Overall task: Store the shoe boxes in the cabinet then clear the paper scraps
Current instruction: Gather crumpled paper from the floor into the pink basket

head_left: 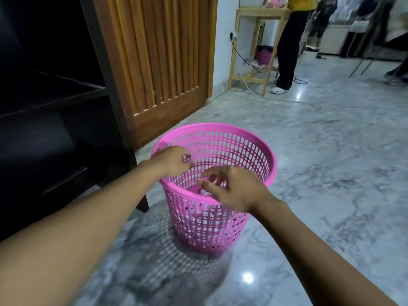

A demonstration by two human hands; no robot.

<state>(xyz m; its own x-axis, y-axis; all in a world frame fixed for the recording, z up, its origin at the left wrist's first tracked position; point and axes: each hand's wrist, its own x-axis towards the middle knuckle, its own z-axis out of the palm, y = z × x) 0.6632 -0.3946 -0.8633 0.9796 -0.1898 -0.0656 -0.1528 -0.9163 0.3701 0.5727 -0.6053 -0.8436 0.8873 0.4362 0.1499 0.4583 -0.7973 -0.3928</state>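
Observation:
A pink perforated plastic basket stands on the marble floor in the middle of the view. White paper scraps lie inside it, partly seen through the holes. My left hand hovers over the basket's left rim with loosely curled fingers that hold nothing. Over the near rim is my right hand, fingers spread and loosely bent above the opening, also empty. The dark cabinet stands at the left with open shelves; no shoe box is visible in its dark interior.
A slatted wooden door is behind the cabinet. A light wooden rack with cables stands at the back wall, and a person stands beside it. Grey marble floor spreads to the right.

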